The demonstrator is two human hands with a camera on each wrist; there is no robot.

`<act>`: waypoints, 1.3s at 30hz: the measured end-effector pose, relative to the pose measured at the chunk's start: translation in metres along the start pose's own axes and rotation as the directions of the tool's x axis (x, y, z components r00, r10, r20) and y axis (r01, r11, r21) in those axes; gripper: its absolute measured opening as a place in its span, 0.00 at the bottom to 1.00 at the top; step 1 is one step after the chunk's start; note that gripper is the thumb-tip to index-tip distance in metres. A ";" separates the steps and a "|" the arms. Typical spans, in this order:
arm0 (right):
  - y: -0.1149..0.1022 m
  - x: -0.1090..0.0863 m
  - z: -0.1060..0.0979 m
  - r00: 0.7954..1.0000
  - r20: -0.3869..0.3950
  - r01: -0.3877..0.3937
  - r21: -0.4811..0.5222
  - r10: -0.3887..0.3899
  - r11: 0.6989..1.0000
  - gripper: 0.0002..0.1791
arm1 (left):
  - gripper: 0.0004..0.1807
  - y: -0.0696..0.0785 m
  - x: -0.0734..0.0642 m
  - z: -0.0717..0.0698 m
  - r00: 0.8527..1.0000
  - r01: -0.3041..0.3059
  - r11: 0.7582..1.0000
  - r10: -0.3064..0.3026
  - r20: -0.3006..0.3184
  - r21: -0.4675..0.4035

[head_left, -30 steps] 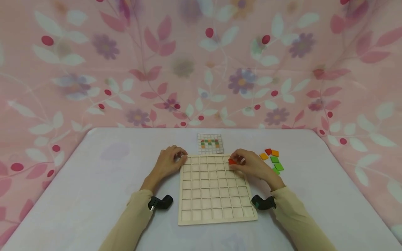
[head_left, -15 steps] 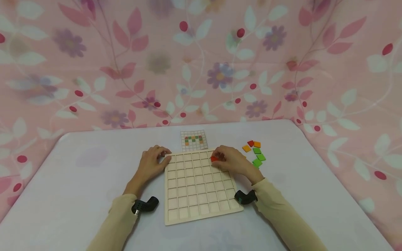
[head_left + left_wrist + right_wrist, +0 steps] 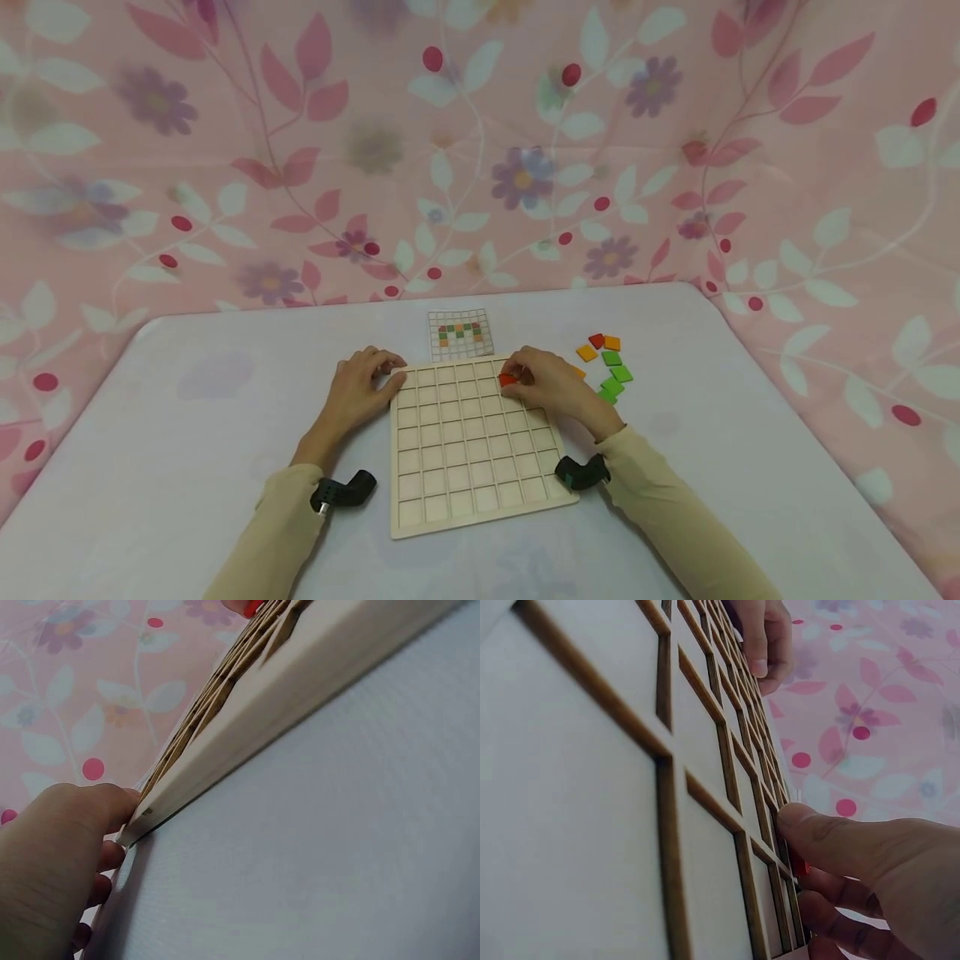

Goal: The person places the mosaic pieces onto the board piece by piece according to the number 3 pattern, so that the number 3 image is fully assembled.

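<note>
A square wooden grid board (image 3: pixel 463 433) lies flat in front of me. My left hand (image 3: pixel 357 387) holds its far left corner, thumb on the near side and the other fingers curled behind, as the left wrist view shows. Over the far right part of the board, my right hand (image 3: pixel 553 385) pinches a small red tile (image 3: pixel 507 379) right at a cell near the corner. In the right wrist view, the thumb (image 3: pixel 802 817) mostly covers the red tile (image 3: pixel 799 861). The other cells in sight hold no tiles.
Behind the board lies a pattern card (image 3: pixel 461 335) printed with a grid of coloured squares. Right of the board are loose green tiles (image 3: pixel 621 373), orange tiles (image 3: pixel 587 353) and another red tile (image 3: pixel 596 341). A pink floral cloth (image 3: pixel 480 167) hangs behind the white table (image 3: pixel 225 433).
The head view has turned to the right, so everything appears shifted left. The right hand keeps the red tile over the same corner area; the left hand stays at its corner.
</note>
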State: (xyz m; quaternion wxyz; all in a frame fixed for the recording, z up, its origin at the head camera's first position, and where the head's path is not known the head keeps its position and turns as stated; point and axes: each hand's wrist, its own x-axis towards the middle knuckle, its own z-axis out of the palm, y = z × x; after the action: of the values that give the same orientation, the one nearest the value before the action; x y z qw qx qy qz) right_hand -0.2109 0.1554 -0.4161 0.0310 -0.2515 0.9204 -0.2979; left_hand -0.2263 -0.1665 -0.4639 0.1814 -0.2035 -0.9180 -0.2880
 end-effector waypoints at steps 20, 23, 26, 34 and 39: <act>-0.001 -0.001 0.002 1.000 0.003 -0.015 -0.025 0.015 1.000 0.11 | 0.08 0.003 -0.001 -0.001 1.000 -0.003 1.000 0.003 -0.002 -0.003; -0.001 -0.001 0.002 1.000 0.002 -0.007 -0.035 0.007 0.999 0.11 | 0.08 0.003 -0.001 -0.001 1.000 -0.005 1.000 0.005 -0.002 0.001; -0.001 -0.001 0.003 1.000 0.001 -0.007 -0.047 0.007 0.999 0.11 | 0.08 0.003 -0.001 -0.001 1.000 -0.011 1.000 0.011 -0.006 0.003; 0.000 -0.002 0.004 0.999 0.003 0.036 -0.059 -0.036 0.998 0.10 | 0.08 0.005 -0.002 -0.003 1.000 -0.005 1.000 0.005 0.001 0.009; 0.001 -0.003 0.001 0.999 0.006 0.038 -0.065 -0.037 0.997 0.10 | 0.08 0.005 0.000 -0.001 1.000 -0.014 1.000 0.015 -0.009 0.007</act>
State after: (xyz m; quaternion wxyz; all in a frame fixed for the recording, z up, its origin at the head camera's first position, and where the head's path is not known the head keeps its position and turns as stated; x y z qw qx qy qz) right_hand -0.2082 0.1567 -0.4179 0.0194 -0.2704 0.9246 -0.2675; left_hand -0.2237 -0.1636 -0.4614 0.1882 -0.2083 -0.9166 -0.2845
